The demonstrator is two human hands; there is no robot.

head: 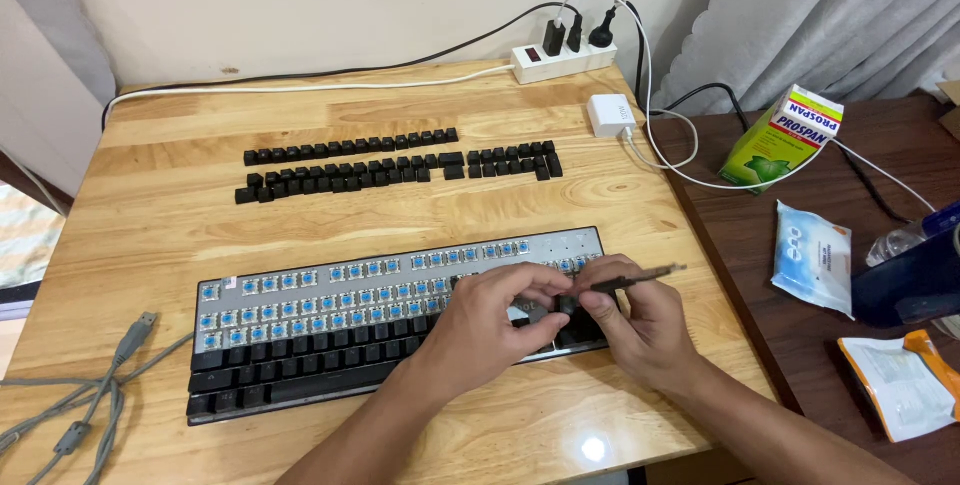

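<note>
A mechanical keyboard (300,325) lies on the wooden table (150,235); its upper rows are stripped to blue switches, while its lower rows keep their black keycaps. My left hand (495,320) pinches a black keycap (566,303) above the keyboard's right end. My right hand (640,320) grips a thin keycap puller tool (640,278) whose tip meets that keycap. Removed black keycaps (400,165) lie in three neat rows at the back of the table.
A grey cable with a plug (135,335) trails off the left front. A white power strip (560,55) and white adapter (610,113) sit at the back. On the dark side table (800,325) are a green-white box (780,137), a wet-wipes pack (812,257) and a sachet (905,380).
</note>
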